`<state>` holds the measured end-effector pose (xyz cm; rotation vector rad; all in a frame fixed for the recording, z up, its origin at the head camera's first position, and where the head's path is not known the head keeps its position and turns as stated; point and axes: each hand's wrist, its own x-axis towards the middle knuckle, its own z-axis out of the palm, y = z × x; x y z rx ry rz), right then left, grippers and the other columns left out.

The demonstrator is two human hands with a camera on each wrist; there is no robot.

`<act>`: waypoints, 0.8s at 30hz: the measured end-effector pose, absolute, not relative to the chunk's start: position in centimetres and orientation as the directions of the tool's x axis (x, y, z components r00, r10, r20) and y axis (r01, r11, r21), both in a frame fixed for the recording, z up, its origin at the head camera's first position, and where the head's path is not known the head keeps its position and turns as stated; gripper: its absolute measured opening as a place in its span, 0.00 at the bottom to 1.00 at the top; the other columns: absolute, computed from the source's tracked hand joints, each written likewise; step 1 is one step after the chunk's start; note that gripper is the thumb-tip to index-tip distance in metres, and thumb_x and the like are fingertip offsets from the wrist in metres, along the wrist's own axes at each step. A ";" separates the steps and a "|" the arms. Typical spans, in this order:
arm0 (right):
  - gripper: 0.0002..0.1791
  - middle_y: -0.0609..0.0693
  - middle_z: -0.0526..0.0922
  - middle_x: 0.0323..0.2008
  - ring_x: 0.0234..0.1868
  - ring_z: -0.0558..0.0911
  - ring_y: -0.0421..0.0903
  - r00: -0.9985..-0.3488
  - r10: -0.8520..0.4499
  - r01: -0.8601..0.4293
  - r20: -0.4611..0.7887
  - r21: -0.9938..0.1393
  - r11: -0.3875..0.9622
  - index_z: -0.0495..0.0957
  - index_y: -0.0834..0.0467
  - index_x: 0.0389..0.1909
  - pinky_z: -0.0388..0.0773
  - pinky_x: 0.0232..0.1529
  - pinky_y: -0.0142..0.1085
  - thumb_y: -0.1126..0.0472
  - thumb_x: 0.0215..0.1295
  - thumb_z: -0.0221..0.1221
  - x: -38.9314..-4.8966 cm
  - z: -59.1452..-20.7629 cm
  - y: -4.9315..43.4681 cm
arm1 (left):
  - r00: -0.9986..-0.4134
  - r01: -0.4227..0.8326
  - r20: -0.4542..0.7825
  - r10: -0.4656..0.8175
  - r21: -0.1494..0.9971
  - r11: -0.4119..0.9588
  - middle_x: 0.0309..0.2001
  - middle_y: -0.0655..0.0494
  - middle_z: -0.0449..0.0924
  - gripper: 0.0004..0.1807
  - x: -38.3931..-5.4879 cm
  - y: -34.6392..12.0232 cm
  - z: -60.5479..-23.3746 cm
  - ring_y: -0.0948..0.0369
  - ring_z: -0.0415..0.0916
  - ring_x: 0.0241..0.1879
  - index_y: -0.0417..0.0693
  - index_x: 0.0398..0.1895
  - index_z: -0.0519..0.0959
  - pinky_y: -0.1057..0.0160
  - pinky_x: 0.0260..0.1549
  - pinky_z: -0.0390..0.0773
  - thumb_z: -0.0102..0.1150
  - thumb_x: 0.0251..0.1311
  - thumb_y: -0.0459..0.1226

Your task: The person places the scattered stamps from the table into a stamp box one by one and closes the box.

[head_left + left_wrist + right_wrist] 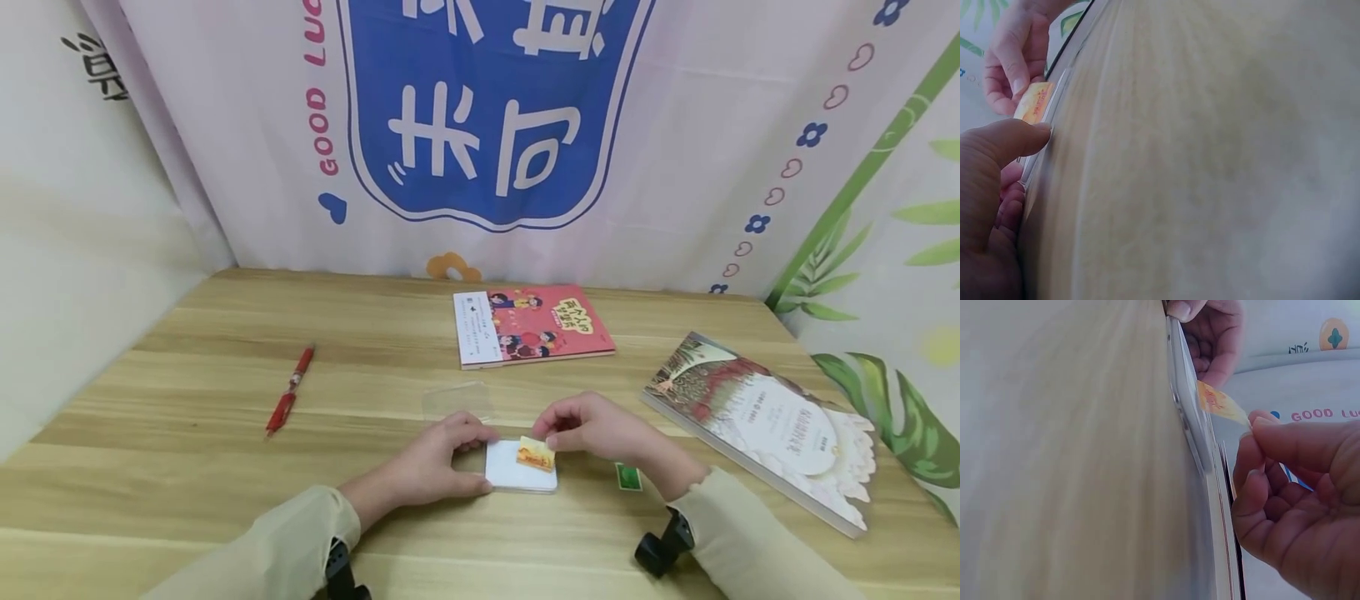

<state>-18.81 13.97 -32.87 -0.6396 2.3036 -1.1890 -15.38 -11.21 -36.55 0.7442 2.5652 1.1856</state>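
Note:
A flat white rectangular block (504, 475) lies on the table in front of the person. My left hand (431, 465) grips its left end, the thumb at the near edge and the fingers at the far edge. Between thumb and forefinger, my right hand (596, 433) pinches the upper right corner of a small orange-and-yellow picture sticker (536, 455). In the right wrist view the sticker (1219, 403) bends slightly, with its far end at the face of the white block (1186, 400). A small green picture piece with a pale border (628, 477) lies under the right forearm.
Behind the left hand lies a clear plastic sheet or lid (453, 402). A red pen (291, 392) is on the left of the wooden table (187, 467). Toward the back is a red-and-white book (551, 325); a thicker book (757, 425) lies at the right.

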 end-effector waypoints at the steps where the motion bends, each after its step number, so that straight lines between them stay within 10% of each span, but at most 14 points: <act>1: 0.07 0.49 0.81 0.37 0.38 0.75 0.44 -0.780 -0.596 -0.190 -0.189 -0.837 0.514 0.80 0.59 0.39 0.73 0.42 0.36 0.65 0.61 0.58 -18.9 -32.9 13.8 | -0.847 0.352 0.012 0.531 0.760 0.546 0.46 0.60 0.70 0.28 -15.4 -11.2 -36.6 0.62 0.68 0.46 0.51 0.53 0.76 0.57 0.51 0.70 0.70 0.45 0.42; 24: 0.06 0.45 0.76 0.27 0.31 0.72 0.42 -0.846 -0.532 -0.332 -0.035 -0.747 0.576 0.80 0.56 0.32 0.71 0.33 0.30 0.69 0.58 0.59 -18.0 -34.2 10.1 | -0.847 0.367 0.034 0.530 0.759 0.538 0.44 0.60 0.70 0.28 -15.5 -11.1 -36.8 0.63 0.67 0.45 0.48 0.54 0.76 0.61 0.49 0.71 0.69 0.45 0.41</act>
